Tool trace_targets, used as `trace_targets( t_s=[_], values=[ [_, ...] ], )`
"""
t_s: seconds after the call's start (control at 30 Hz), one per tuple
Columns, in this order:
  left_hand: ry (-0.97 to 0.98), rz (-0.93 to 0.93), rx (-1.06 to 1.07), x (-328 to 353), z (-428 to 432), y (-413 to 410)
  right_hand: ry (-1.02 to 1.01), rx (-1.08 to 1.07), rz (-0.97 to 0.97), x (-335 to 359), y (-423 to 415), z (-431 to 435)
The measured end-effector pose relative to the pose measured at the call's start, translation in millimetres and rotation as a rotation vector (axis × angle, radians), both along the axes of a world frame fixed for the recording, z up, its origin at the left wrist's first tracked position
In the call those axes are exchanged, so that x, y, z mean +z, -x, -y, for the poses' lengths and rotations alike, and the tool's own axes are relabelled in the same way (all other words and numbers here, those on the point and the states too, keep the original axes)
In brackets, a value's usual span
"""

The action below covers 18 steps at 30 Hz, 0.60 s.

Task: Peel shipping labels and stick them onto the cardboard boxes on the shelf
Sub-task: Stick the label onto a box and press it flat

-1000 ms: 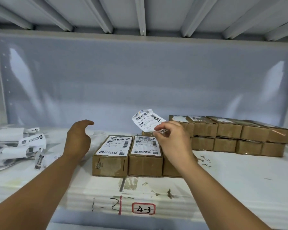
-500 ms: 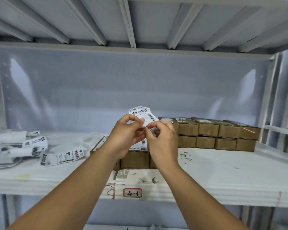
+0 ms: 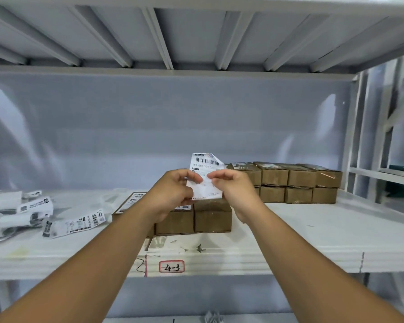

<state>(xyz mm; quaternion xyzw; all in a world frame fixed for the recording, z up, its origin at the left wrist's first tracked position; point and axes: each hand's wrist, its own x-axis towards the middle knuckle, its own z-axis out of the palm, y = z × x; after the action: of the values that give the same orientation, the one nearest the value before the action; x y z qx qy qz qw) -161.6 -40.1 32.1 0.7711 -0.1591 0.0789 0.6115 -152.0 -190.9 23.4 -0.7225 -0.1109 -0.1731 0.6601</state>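
A white shipping label (image 3: 204,169) with barcodes is held upright between both hands, above the front row of boxes. My left hand (image 3: 173,194) pinches its left edge and my right hand (image 3: 233,190) pinches its right edge, thumbs and forefingers close together. Below them three small cardboard boxes (image 3: 212,216) stand side by side on the white shelf (image 3: 313,234). The leftmost box carries a label (image 3: 135,199) on its top; my arms hide much of these boxes. A two-high stack of plain brown boxes (image 3: 299,183) stands at the back right.
A heap of loose labels and backing strips (image 3: 33,217) lies on the shelf's left part. A red-framed tag reading 4-3 (image 3: 172,266) is stuck to the shelf's front edge. Scraps of paper (image 3: 187,247) lie before the boxes. An upper shelf hangs overhead; metal uprights stand at right.
My left hand came over from the left and took hold of the label with my right hand. The label now stands more upright and lower between both hands.
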Motion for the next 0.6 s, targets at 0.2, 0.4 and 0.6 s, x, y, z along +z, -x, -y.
trace_targets(
  t_s=[0.2, 0.4, 0.6],
  values=[
    [-0.131, 0.057, 0.005, -3, 11, -27, 0.083, -0.033, 0.028, -5, -31, 16],
    [-0.325, 0.121, 0.139, -12, 15, -57, 0.129, 0.030, 0.011, -21, -58, 25],
    [-0.400, 0.118, 0.132, -25, 12, -71, -0.033, 0.139, -0.073, -46, -76, 26]
  ],
)
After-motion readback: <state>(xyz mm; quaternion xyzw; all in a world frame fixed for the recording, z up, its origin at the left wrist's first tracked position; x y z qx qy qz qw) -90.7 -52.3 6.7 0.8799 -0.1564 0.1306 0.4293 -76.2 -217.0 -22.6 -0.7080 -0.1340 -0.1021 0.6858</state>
